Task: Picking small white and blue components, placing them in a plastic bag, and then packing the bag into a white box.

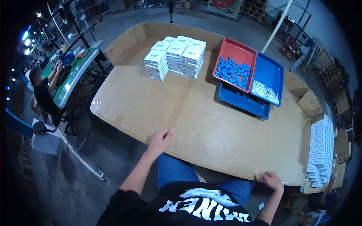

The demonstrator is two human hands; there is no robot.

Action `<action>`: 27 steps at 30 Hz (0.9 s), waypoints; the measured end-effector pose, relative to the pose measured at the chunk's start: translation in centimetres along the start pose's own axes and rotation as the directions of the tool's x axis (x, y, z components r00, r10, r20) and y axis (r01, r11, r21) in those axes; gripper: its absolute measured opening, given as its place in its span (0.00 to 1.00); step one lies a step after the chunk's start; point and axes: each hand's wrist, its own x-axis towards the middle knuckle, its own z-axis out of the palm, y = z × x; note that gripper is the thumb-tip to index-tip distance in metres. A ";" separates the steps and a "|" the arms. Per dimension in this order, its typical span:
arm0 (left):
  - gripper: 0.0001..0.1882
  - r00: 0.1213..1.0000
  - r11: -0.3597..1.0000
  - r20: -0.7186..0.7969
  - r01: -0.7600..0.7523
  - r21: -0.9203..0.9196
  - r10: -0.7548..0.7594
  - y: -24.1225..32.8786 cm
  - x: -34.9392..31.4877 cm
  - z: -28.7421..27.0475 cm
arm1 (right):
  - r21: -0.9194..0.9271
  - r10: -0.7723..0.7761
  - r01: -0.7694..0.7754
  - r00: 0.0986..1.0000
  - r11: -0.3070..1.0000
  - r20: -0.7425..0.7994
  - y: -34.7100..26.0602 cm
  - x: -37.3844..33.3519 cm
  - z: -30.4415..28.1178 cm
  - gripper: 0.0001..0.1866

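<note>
My left hand (160,142) is at the near edge of the cardboard-covered table (211,139), its fingers curled in and the thumb tip pointing forward. Nothing shows in its grip. Farther right along the same edge, my right hand (272,180) has its fingers bent inward, slightly blurred, with no object visible in them. Both hands are well apart from the goods. At the far middle stand stacks of small white boxes (155,57). To their right, a red tray (237,51) holds many small blue pieces (232,71), and a blue tray (272,69) holds slim white pieces (264,91).
Another blue tray (241,102) lies partly beneath these two. Cardboard walls (181,29) rise along the table's far side. Stacked white boxes (319,147) stand beyond the right end. At left, a person (47,88) works at a green-topped bench (77,75).
</note>
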 end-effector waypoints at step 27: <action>0.06 0.903 0.951 -0.415 -0.216 -0.219 0.110 -5.2 16.6 0.2 | -0.472 -0.875 0.749 0.469 0.464 -0.116 -71.8 33.8 -4.8 0.23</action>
